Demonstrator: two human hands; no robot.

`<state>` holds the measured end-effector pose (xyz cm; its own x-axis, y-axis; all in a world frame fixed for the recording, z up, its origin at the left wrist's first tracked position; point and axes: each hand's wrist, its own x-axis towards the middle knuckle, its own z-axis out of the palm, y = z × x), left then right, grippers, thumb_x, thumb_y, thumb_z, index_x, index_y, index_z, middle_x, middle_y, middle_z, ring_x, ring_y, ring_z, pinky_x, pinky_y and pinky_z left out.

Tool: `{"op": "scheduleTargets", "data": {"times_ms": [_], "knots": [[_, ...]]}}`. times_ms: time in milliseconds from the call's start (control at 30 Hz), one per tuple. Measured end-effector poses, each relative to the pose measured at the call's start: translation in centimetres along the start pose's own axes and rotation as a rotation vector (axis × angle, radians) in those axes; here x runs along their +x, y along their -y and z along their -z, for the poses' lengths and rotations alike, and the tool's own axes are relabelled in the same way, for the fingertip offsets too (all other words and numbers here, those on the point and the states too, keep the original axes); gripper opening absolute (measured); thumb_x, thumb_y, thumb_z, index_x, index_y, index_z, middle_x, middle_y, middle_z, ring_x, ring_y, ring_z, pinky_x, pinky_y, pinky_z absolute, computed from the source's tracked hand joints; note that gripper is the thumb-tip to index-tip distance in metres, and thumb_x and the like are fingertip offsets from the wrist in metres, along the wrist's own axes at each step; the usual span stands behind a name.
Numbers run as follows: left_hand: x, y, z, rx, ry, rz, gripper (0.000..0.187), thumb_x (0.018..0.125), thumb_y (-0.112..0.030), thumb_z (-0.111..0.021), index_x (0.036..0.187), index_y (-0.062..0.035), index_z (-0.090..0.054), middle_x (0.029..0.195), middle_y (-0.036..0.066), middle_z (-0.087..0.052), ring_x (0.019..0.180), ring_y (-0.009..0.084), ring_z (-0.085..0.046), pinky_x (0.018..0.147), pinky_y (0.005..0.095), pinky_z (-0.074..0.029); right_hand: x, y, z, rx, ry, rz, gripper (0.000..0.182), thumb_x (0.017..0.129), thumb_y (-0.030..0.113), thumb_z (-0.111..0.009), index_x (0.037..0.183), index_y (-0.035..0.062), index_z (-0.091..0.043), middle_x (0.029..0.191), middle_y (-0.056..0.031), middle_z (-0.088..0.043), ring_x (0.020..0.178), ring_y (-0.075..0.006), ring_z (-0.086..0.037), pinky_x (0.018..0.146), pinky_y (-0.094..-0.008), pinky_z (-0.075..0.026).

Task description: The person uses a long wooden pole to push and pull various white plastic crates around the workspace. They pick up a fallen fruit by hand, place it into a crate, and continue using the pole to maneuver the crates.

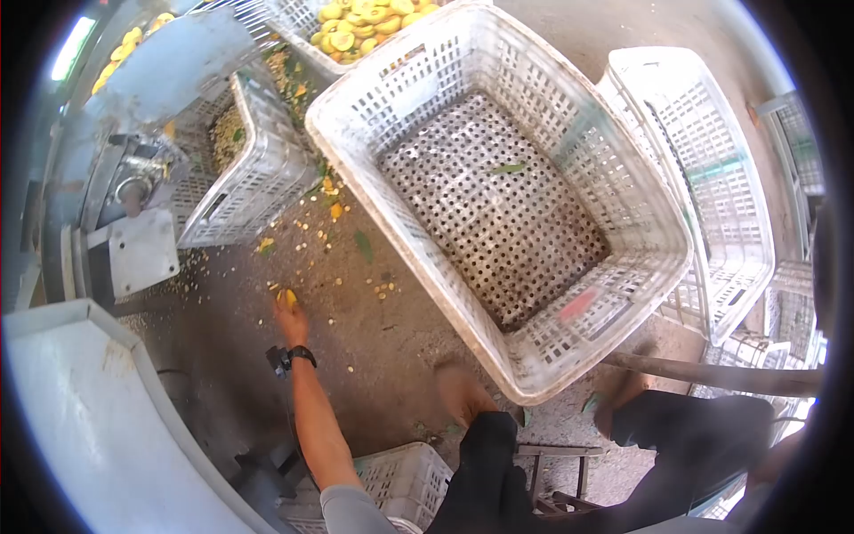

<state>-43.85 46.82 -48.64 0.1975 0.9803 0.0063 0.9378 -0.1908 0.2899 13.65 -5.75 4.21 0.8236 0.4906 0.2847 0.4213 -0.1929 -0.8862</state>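
My left hand (pixel 291 322) reaches down to the dirty floor, its fingers closed around a yellow fruit piece (pixel 286 296). A dark watch (pixel 301 355) and a small black device (pixel 277 360) sit at that wrist. Small pale pits or seeds lie scattered about the hand, with orange scraps (pixel 335 211) and a green leaf (pixel 363 246) farther off. Right of the hand stands a big white perforated crate (pixel 498 205), holding only a leaf (pixel 508 167) on its bottom. My right hand is not in view.
A crate of pits (pixel 267 191) stands beside the metal machine (pixel 142 254). Behind it is a crate of yellow fruit (pixel 365 25). More white crates (pixel 725 178) stand at the right, near a wooden bar (pixel 721 374). A metal panel (pixel 84 400) borders the left.
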Motion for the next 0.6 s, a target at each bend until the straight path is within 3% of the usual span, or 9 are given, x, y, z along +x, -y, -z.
{"op": "scheduleTargets", "data": {"times_ms": [100,300,467,500,533,600], "knots": [[0.5,-3.4,0.9,-0.095,-0.038,0.259,0.046,0.096,-0.001,-0.071,0.141,-0.0072,-0.064,0.148,0.024,-0.052,0.135,0.0429,-0.056,0.115,0.0494,-0.047,-0.2,-0.8,-0.2,-0.009,-0.008,-0.014,0.035,0.108,0.028,-0.053,0.13,0.0011,-0.059,0.09,-0.0085,-0.069,0.078,-0.0172,-0.066,0.081,-0.0287,-0.05],[-0.7,-5.8,-0.6,-0.072,-0.187,0.26,0.042,0.08,0.003,-0.087,0.118,-0.0063,-0.072,0.129,0.018,-0.059,0.119,0.0383,-0.064,0.108,0.0472,-0.053,-0.9,-1.1,-0.2,0.009,-0.036,-0.014,0.036,0.107,0.026,-0.056,0.132,0.0,-0.058,0.088,-0.0076,-0.068,0.075,-0.0159,-0.065,0.076,-0.0282,-0.049],[-2.8,-9.5,0.6,-0.153,-0.251,0.08,0.042,0.079,0.003,-0.088,0.117,-0.0062,-0.072,0.124,0.014,-0.06,0.113,0.0355,-0.067,0.099,0.0439,-0.058,-1.3,-1.2,0.5,0.043,-0.063,-0.011,0.037,0.105,0.024,-0.058,0.133,-0.0009,-0.057,0.087,-0.0069,-0.067,0.072,-0.0149,-0.063,0.072,-0.0277,-0.048],[-3.6,-11.6,1.7,-0.168,-0.267,0.025,0.042,0.079,0.004,-0.088,0.117,-0.0061,-0.072,0.124,0.014,-0.06,0.113,0.0346,-0.067,0.097,0.0427,-0.059,-1.4,-1.2,0.7,0.051,-0.072,-0.008,0.038,0.105,0.023,-0.058,0.134,-0.0011,-0.057,0.087,-0.0067,-0.067,0.071,-0.0146,-0.063,0.071,-0.0277,-0.048],[-4.4,-15.7,4.3,-0.308,-0.198,0.113,0.042,0.082,0.005,-0.085,0.121,-0.0041,-0.071,0.129,0.014,-0.059,0.117,0.0322,-0.066,0.098,0.0407,-0.061,-1.4,-1.2,1.0,0.06,-0.079,-0.004,0.038,0.105,0.023,-0.059,0.134,-0.0013,-0.057,0.086,-0.0066,-0.067,0.071,-0.0144,-0.063,0.071,-0.0276,-0.048],[-5.6,-22.8,9.0,-0.378,-0.279,-0.071,0.042,0.084,0.006,-0.084,0.123,-0.0024,-0.07,0.135,0.015,-0.056,0.123,0.0311,-0.064,0.101,0.0403,-0.061,-1.6,-1.0,1.5,0.081,-0.094,0.011,0.039,0.104,0.022,-0.06,0.135,-0.0017,-0.057,0.086,-0.0063,-0.067,0.07,-0.014,-0.063,0.069,-0.0274,-0.048]]}}
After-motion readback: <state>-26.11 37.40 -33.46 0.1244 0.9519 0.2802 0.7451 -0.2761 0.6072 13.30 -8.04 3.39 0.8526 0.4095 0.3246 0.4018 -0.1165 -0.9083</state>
